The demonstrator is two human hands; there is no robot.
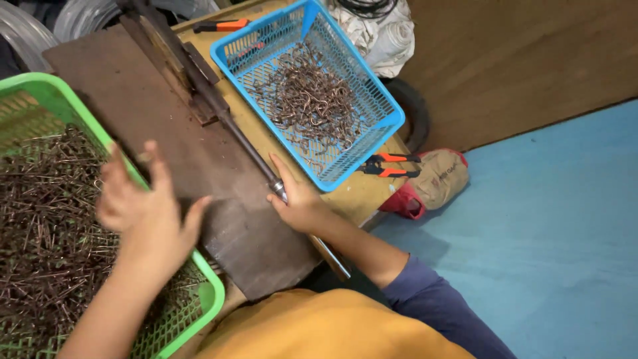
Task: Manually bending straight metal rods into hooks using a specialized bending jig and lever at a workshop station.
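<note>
Presently, feeding stage: left hand [147,209], fingers loosely spread and holding nothing visible, hovers over straight wire pins [46,219] in green basket [211,292]; right hand [299,203] grasps bending lever [249,149], bent hooks [312,100] collected in blue basket [392,116]; next calls for seating one pin.

Blue smooth floor [565,252] to my right, brown wooden panel wall [518,60] behind it. Yellowish wooden workbench [362,193] w/ worn top in front of me. Dim, even light.
</note>
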